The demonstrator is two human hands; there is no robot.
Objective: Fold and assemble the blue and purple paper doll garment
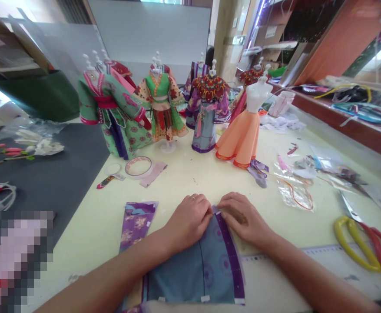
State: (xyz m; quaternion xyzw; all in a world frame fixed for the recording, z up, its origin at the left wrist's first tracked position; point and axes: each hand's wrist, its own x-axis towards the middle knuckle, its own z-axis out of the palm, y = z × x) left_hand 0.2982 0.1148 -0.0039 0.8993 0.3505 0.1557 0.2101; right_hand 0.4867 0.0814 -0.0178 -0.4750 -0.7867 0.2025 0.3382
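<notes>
The blue cloth is lying on the table, under both hands. The left hand is curling over its top edge and hiding its own fingertips, so I cannot tell if they are pinching. The right hand is bending at the top corner; I cannot tell if it is pinching either. The left arm is covering part of a purple flowery piece. The picture's edge is cutting off the scissors. The tape roll is showing red print, too small for reading.
</notes>
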